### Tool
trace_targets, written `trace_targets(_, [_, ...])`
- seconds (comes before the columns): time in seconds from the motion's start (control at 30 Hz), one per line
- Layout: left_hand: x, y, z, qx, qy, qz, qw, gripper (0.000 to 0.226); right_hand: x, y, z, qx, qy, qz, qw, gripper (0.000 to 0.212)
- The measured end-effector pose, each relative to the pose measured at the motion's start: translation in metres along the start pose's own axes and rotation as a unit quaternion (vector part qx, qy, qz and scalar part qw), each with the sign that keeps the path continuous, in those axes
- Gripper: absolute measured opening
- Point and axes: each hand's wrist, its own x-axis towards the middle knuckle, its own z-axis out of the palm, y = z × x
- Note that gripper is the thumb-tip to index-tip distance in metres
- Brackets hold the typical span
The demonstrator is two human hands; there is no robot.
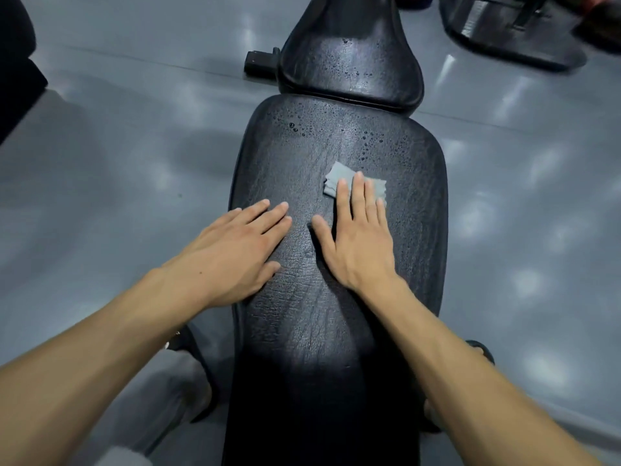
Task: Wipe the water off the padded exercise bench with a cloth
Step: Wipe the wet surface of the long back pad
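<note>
Bench pad (336,331), black and creased, is seen lengthwise; water droplets (295,126) are beaded on its far part and on the seat pad (349,62) beyond. Folded grey cloth (339,178) is pressed flat onto the pad by the right hand (356,237), fingers straight, nothing gripped. Left hand (235,250) is laid flat on the pad's left edge, fingers extended, holding nothing. Grey floor (117,146) is seen around.

Dim; glare patches on floor (504,203); edges warped
</note>
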Motion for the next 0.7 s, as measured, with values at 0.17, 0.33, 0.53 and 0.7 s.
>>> trace_targets(0.17, [-0.003, -0.005, -0.001, 0.0, -0.004, -0.003, 1.0, 0.076, -0.122, -0.014, 0.023, -0.001, -0.016, -0.085, 0.996, 0.078])
trace_targets(0.33, [-0.005, -0.011, 0.002, 0.0, -0.02, -0.016, 1.0, 0.077, -0.15, -0.005, 0.029, -0.014, -0.024, -0.147, 0.989, 0.076])
trace_targets(0.53, [-0.008, -0.01, -0.003, 0.001, -0.025, -0.034, 0.999, 0.078, -0.012, -0.016, 0.006, -0.011, 0.003, -0.034, 0.999, 0.076])
trace_targets(0.7, [-0.006, -0.017, -0.006, -0.003, -0.024, -0.058, 0.998, 0.078, -0.083, -0.042, 0.02, 0.005, -0.003, -0.079, 0.997, 0.077])
